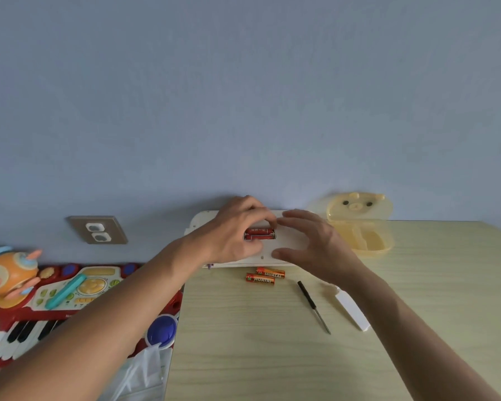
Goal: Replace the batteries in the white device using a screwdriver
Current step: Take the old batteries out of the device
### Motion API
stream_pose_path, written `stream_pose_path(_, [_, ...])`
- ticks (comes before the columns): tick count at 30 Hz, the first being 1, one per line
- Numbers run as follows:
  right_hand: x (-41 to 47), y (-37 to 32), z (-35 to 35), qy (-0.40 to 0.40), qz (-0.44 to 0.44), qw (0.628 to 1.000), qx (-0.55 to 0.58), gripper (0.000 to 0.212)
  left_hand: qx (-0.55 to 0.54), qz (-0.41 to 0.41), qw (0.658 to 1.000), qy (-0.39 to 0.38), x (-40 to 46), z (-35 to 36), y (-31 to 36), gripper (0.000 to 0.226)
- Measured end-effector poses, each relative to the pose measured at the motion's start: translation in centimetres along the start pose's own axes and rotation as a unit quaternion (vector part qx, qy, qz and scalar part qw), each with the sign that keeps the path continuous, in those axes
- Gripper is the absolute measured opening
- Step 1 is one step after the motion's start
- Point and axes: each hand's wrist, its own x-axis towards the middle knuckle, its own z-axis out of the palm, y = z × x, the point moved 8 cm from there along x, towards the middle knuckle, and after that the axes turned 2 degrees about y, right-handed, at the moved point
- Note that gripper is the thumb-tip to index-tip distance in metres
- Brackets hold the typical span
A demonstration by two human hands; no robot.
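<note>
The white device (287, 241) lies face down at the far edge of the wooden table (272, 342), its battery bay uncovered. Two red batteries (259, 234) sit side by side in the bay. My left hand (232, 233) rests on the device, fingertips pressing on the upper battery. My right hand (310, 244) steadies the device from the right, fingers spread, thumb at its near edge. Two more orange-red batteries (265, 275) lie loose just in front of the device. A black screwdriver (313, 305) and the white battery cover (352, 309) lie under my right forearm.
A yellow bear-faced plastic box (362, 227) stands with its lid up at the back right. Left of the table are a red toy keyboard (55, 302), an orange toy (9, 273), a wall socket (97, 230) and a clear plastic bag (145, 371).
</note>
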Motion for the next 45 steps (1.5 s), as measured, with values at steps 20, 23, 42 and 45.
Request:
stream_pose_path(20, [0.3,1.7,0.7,-0.006,0.008,1.000,0.010,0.087,0.078,0.036,0.996,-0.029,1.4,0.7,0.5,0.024])
stream_pose_path(23, [0.2,1.5,0.5,-0.007,0.014,1.000,0.010,0.085,0.020,0.041,0.998,0.035,1.4,-0.2,0.7,0.017])
stream_pose_path(42, [0.9,-2.4,-0.3,0.094,0.011,0.991,0.091,0.012,-0.196,-0.100,0.959,0.179,-1.7,-2.8,-1.1,0.021])
stream_pose_path(45, [0.6,-1.3,-0.7,0.116,0.037,0.987,0.108,0.010,-0.052,-0.081,0.986,0.133,-2.2,-2.1,-1.4,0.028])
